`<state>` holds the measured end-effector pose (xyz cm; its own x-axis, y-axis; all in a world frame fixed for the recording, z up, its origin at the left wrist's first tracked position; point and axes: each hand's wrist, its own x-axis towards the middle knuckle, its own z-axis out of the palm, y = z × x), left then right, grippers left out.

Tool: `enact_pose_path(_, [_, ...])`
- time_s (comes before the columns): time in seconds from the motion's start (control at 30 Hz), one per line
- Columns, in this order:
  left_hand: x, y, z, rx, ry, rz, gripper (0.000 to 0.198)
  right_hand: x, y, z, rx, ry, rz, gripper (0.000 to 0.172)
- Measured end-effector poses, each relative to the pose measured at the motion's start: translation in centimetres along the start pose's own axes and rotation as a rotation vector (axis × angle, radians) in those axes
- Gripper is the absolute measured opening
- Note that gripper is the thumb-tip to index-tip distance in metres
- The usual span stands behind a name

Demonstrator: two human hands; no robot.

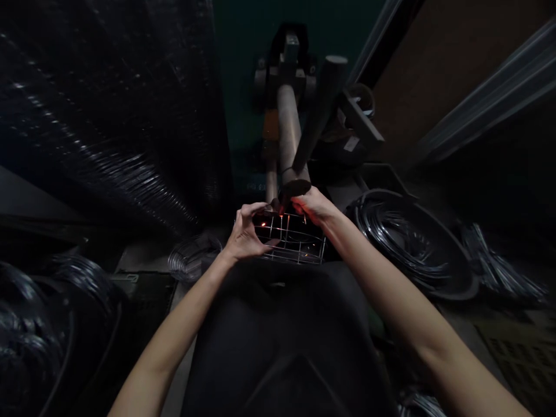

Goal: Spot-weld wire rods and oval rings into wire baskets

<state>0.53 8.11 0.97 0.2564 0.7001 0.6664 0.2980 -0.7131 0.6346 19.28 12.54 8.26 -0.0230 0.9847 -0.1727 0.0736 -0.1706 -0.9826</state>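
Wire grid (299, 251): hold steady, square beneath metal arm (288, 119); keep skin clear of sparks (263, 224). Left hand (244, 236) curved at grid's edge, right hand (317, 206) fingers curled; cannot tell grips.

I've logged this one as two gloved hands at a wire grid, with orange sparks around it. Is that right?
Not gloved: the head view shows the left hand and right hand bare. They are at the wire grid, with orange sparks around it, as you say.

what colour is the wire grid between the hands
The wire grid is silvery grey, showing best in the head view.
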Motion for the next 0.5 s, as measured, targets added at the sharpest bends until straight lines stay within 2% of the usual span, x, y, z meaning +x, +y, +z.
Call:
enact_pose_path(0.17, [0.1,0.1,-0.3,-0.007,-0.018,-0.038,0.091,0.1,-0.4,-0.6,0.168,0.122,0.052,0.023])
enact_pose_path(0.33, [-0.2,0.0,-1.0,-0.019,0.007,0.010,0.089,0.0,-0.5,-0.5,0.189,-0.018,0.103,0.023])
enact_pose_path(0.5, [-0.4,-0.1,-2.0,-0.013,0.045,0.029,0.088,0.1,-0.5,0.8,0.154,-0.003,0.018,0.026])
